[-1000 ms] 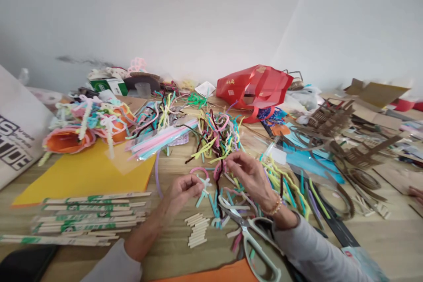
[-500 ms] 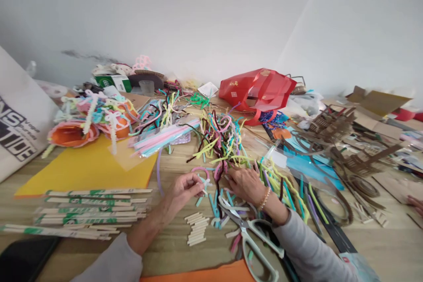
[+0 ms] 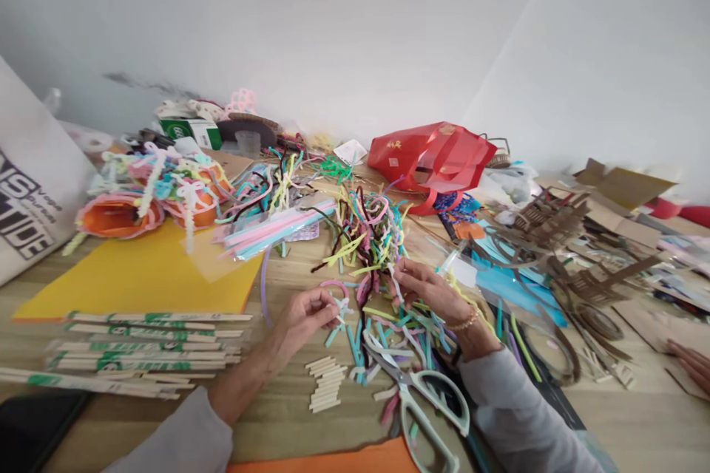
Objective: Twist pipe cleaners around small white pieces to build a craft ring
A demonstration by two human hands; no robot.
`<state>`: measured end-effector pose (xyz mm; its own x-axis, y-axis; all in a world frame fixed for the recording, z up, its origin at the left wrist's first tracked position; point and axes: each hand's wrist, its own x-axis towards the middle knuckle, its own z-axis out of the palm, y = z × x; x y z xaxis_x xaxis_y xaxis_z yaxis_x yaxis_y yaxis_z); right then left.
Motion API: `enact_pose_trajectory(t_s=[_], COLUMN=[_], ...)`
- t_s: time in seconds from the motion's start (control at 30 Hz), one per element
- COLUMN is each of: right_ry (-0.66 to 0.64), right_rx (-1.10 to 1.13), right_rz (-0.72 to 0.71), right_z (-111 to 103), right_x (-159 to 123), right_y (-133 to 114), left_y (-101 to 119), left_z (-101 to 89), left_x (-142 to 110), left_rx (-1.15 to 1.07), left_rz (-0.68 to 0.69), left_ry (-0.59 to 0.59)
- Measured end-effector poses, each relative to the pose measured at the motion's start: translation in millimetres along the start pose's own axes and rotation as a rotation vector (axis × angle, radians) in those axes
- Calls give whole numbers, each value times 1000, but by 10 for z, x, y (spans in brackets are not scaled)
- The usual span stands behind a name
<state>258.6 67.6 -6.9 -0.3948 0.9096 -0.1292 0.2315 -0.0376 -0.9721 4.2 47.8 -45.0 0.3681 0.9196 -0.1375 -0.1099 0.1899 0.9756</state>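
1. The left hand (image 3: 307, 316) has its thumb and fingers pinched together at a small pale knotted piece (image 3: 342, 307); the grip seems closed on it, but the fingers cover part of it, so I cannot be fully certain.
2. The right hand (image 3: 430, 292) pinches a short white pipe cleaner (image 3: 396, 284), which stands nearly upright in front of the tangled pile. The two hands are apart, and their two pieces are not joined.
3. Just behind the left fingertips lies a pink ring (image 3: 333, 282). Between the hands and nearer to the person are loose light-blue pieces (image 3: 353, 344), then scissors (image 3: 404, 378) with blades parted, lying on the table (image 3: 271, 421).
4. Some preparation looks already done: short sticks (image 3: 326, 384) are laid in a small stack, and many pieces are short, as if cut. The knotted piece looks only partly formed, in my judgement.
5. Much material is unused: the tangled pipe cleaners (image 3: 369, 225), the bagged pink and blue ones (image 3: 280, 229), and the wrapped chopsticks (image 3: 138, 347) at left.
6. Farther away, orange baskets (image 3: 116, 214) with pink trimmed edges appear finished. Behind is a red bag (image 3: 427, 155); at the right edge, a co-worker's hand (image 3: 693, 366) rests.
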Motion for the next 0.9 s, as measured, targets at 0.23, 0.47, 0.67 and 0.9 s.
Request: enact_pose_trajectory(t_s=[0.23, 0.47, 0.67, 0.9], right_ry=[36, -45, -51, -139], right_rx=[-2, -160, -877, -1286], right_rz=[-5, -40, -176, -40], right_z=[49, 113, 110, 185], right_x=[-1, -1, -136, -291], right_y=[-43, -33, -164, -237], left_y=[-7, 29, 38, 63], left_z=[-12, 5, 1, 18], left_x=[8, 5, -5, -19], left_rx=[38, 38, 13, 15], left_rz=[13, 6, -6, 0], left_ry=[-11, -7, 17, 15])
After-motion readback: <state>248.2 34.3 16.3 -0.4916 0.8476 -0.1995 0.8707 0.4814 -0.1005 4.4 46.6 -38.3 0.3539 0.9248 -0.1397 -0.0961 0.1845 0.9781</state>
